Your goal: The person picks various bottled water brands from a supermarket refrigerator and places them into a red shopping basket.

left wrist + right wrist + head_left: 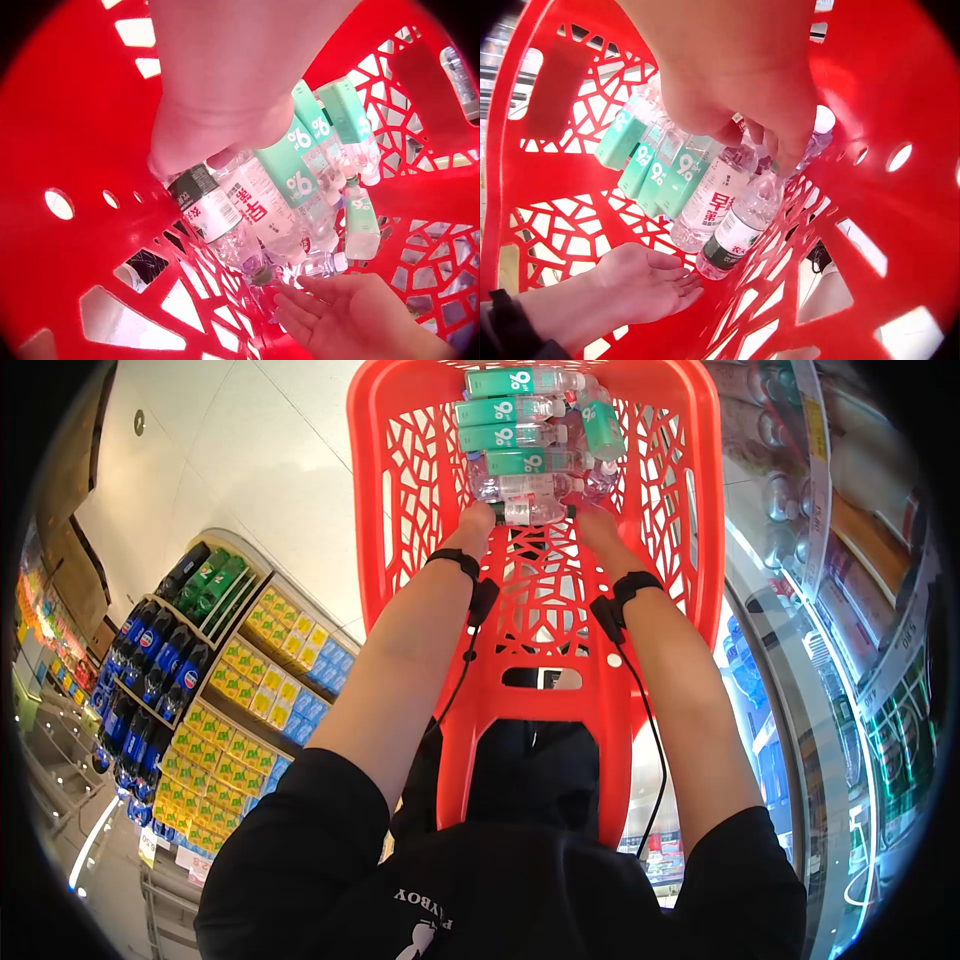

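Both hands are inside a red shopping cart basket, at either end of the nearest water bottle, which has a white and dark green label. My left hand lies palm up with fingers extended, fingertips right at the bottle's base. My right hand shows its palm, fingers nearly straight, close by the green cap. Beside this bottle lies one with a white label and red characters. Farther in is a row of green-labelled bottles; another green-labelled bottle lies at an angle to their right.
At left, a shelf holds yellow drink cartons, dark cola bottles and green bottles. A lit shelf with bottles stands close along the right. Pale floor tiles lie ahead and left of the cart.
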The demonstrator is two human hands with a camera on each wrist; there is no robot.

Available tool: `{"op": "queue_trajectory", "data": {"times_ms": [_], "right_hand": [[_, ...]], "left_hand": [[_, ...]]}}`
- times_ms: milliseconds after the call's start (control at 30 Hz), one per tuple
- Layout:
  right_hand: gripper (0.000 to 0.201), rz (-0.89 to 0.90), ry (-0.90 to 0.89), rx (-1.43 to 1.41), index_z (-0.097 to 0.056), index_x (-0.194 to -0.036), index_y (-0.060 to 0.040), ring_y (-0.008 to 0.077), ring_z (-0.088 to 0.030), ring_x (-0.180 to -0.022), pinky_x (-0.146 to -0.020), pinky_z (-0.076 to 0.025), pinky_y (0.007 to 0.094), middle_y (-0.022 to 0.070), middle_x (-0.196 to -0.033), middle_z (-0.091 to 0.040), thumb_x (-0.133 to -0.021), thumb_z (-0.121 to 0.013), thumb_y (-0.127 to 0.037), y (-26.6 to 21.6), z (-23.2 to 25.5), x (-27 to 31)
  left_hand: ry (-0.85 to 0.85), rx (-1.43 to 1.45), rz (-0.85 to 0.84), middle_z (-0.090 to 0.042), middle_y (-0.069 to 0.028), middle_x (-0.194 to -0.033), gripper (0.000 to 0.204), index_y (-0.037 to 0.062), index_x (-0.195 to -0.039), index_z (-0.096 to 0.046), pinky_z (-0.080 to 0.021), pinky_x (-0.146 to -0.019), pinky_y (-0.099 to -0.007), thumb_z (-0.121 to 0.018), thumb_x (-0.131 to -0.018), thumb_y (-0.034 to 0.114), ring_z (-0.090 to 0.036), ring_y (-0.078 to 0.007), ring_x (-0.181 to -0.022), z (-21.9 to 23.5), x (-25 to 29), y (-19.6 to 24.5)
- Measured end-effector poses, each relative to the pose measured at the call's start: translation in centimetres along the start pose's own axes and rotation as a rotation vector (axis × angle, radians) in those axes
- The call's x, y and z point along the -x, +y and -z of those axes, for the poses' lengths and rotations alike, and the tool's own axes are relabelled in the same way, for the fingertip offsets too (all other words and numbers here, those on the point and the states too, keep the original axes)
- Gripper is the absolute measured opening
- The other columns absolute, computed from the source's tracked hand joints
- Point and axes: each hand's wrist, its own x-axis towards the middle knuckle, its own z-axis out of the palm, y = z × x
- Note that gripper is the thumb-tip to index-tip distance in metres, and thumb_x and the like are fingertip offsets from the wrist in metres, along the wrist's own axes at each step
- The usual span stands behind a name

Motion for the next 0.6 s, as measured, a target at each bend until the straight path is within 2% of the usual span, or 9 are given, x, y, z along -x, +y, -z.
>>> {"op": "queue_trajectory", "data": {"times_ms": [67,100,167,200,267,400,467,600], "right_hand": [[0.024,0.408,0.031,0.687,-0.074,-0.104,-0.0059,0.0324,-0.072,-0.092,-0.079,-0.059,0.0426,0.0171,-0.097,-0.072,-0.091,-0.063,-0.023,2.5,-2.1,-2.7],[0.024,0.403,0.026,0.687,-0.074,-0.104,-0.0059,0.0324,-0.072,-0.092,-0.079,-0.059,0.0426,0.0171,-0.097,-0.072,-0.091,-0.063,-0.023,2.9,-2.6,-3.1],[0.035,0.351,-0.076,0.631,-0.068,-0.119,-0.0029,0.0310,-0.069,-0.103,-0.082,-0.058,0.0437,0.0159,-0.109,-0.069,-0.089,-0.064,-0.021,2.9,-4.1,-3.4],[0.035,0.344,-0.079,0.629,-0.068,-0.119,-0.0029,0.0310,-0.069,-0.103,-0.082,-0.058,0.0437,0.0159,-0.109,-0.069,-0.089,-0.064,-0.021,2.1,-4.7,-2.9],[0.075,-0.232,0.014,-0.287,-0.057,-0.137,0.0054,0.0451,-0.061,-0.122,-0.104,-0.048,0.0476,0.0322,-0.124,-0.066,-0.089,-0.067,-0.052,-1.0,-5.0,-1.3],[0.081,-0.238,0.078,-0.406,-0.046,-0.146,0.0049,0.0432,-0.057,-0.129,-0.108,-0.045,0.0469,0.0317,-0.136,-0.060,-0.087,-0.070,-0.044,-1.6,-5.8,-1.1],[0.081,-0.269,0.106,-0.476,-0.042,-0.149,0.0038,0.0416,-0.056,-0.132,-0.109,-0.044,0.0471,0.0297,-0.143,-0.056,-0.086,-0.071,-0.037,-0.2,-7.3,-2.4],[0.077,-0.297,0.101,-0.498,-0.044,-0.147,0.0042,0.0403,-0.056,-0.132,-0.110,-0.044,0.0468,0.0280,-0.141,-0.058,-0.085,-0.070,-0.033,2.6,-9.0,-5.9]], "left_hand": [[0.084,0.100,0.132,-0.058,-0.0239,-0.141,0.057,-0.0063,-0.138,-0.054,-0.049,-0.098,-0.0490,-0.033,-0.104,0.035,-0.059,-0.0397,-0.126,-0.3,5.0,3.0],[0.083,0.097,0.138,-0.058,-0.0239,-0.141,0.057,-0.0063,-0.138,-0.054,-0.049,-0.098,-0.0490,-0.033,-0.104,0.035,-0.059,-0.0397,-0.126,-0.4,4.0,2.1],[0.272,0.071,0.079,-0.069,-0.0164,-0.113,0.044,-0.0029,-0.121,-0.064,-0.049,-0.086,-0.0420,-0.056,-0.097,0.034,-0.066,-0.0247,-0.105,-0.3,1.6,-0.3],[0.270,0.065,0.084,-0.069,-0.0164,-0.113,0.044,-0.0029,-0.121,-0.064,-0.049,-0.086,-0.0420,-0.056,-0.097,0.034,-0.066,-0.0247,-0.105,-0.9,1.3,-0.8],[0.358,-0.184,-0.126,-0.064,-0.0270,-0.130,0.050,-0.0093,-0.129,-0.057,-0.052,-0.096,-0.0485,-0.050,-0.092,0.024,-0.062,-0.0411,-0.122,-2.3,1.4,-1.6],[0.398,-0.050,-0.100,-0.064,-0.0281,-0.128,0.051,-0.0089,-0.128,-0.058,-0.051,-0.100,-0.0469,-0.053,-0.089,0.023,-0.062,-0.0417,-0.122,-3.0,4.1,1.4],[0.278,-0.064,0.007,-0.063,-0.0278,-0.132,0.049,-0.0059,-0.131,-0.058,-0.050,-0.103,-0.0478,-0.049,-0.094,0.024,-0.061,-0.0427,-0.124,-2.2,4.3,2.3],[0.279,-0.068,0.095,-0.061,-0.0284,-0.135,0.048,-0.0038,-0.132,-0.059,-0.049,-0.104,-0.0485,-0.044,-0.100,0.028,-0.059,-0.0439,-0.126,-1.7,3.4,2.4]]}}
